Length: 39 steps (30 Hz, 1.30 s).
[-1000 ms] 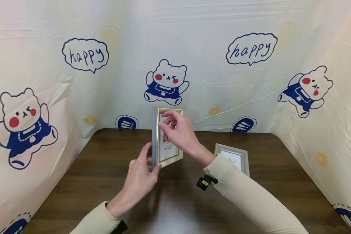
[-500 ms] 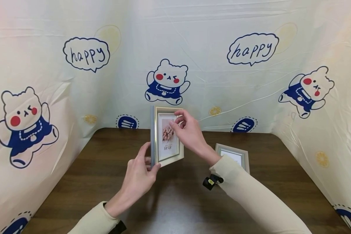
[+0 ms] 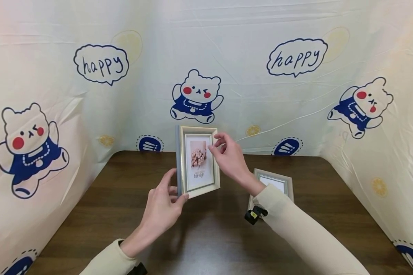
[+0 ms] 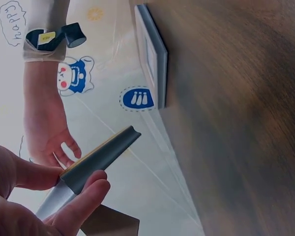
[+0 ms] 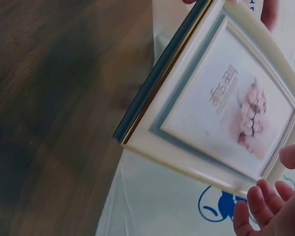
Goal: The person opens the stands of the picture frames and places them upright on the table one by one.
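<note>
My left hand (image 3: 161, 206) grips a cream-and-gold picture frame (image 3: 183, 160) at its lower left corner, thumb in front and fingers at the bluish-grey side. The frame is held upright above the table and shows a print of pink flowers with lettering. In the left wrist view the picture frame (image 4: 105, 155) appears edge-on between thumb and fingers. Beside its right edge is my right hand (image 3: 231, 158), fingers loosely bent, with the thumb tip overlapping the edge in the head view. Whether that thumb touches cannot be told. The right wrist view shows the right hand's fingers (image 5: 258, 201) spread near the rim.
A second picture frame (image 3: 288, 185) rests on the dark wooden table (image 3: 210, 236) at the right, partly hidden by the right forearm. A pale printed curtain (image 3: 247, 103) surrounds the table's back and sides.
My right hand has moved right, from in front of the print to the frame's right edge, uncovering the picture. The frame has turned to face the head camera more. My left hand keeps its grip.
</note>
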Available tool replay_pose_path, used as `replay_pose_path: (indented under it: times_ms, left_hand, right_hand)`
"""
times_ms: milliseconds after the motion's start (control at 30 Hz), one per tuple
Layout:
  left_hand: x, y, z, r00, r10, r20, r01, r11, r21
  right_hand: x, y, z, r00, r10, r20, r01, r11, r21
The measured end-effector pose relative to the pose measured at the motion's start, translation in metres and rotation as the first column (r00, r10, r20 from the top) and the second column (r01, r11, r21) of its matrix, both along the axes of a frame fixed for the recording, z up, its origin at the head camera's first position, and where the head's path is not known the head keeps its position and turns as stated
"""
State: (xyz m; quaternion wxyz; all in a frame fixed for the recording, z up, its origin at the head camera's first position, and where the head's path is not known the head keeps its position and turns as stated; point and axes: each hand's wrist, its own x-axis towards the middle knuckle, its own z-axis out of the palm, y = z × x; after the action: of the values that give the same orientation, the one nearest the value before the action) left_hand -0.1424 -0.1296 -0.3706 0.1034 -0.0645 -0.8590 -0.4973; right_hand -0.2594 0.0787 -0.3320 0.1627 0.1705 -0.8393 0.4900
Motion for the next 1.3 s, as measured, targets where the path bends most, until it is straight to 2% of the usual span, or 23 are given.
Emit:
replay_pose_path:
  times_ms: [267, 467, 767, 1000, 1300]
  left_hand:
    - [-0.001, -0.004, 0.001, 1.0, -0.002, 0.014, 0.002, 1.0, 0.011]
    - [-0.001, -0.006, 0.001, 0.999, -0.008, 0.034, 0.008, 1.0, 0.007]
    - [-0.003, -0.013, 0.004, 0.998, -0.017, 0.06, 0.017, 1.0, 0.011]
    - [-0.008, -0.022, 0.002, 0.994, -0.057, 0.095, 0.053, 0.997, 0.048]
    - [-0.02, -0.036, -0.002, 0.981, -0.129, 0.144, 0.116, 0.988, 0.098]
  right_hand:
    - [-0.013, 0.011, -0.008, 1.0, -0.016, 0.008, 0.015, 0.998, 0.067]
    - [-0.02, 0.016, -0.013, 0.998, 0.045, 0.047, -0.05, 0.994, 0.102]
    - [-0.021, 0.017, -0.012, 0.987, 0.122, 0.1, -0.133, 0.985, 0.108]
    - [-0.021, 0.018, -0.015, 0.983, 0.152, 0.105, -0.165, 0.979, 0.119]
    - [-0.02, 0.019, -0.018, 0.984, 0.157, 0.08, -0.164, 0.981, 0.103]
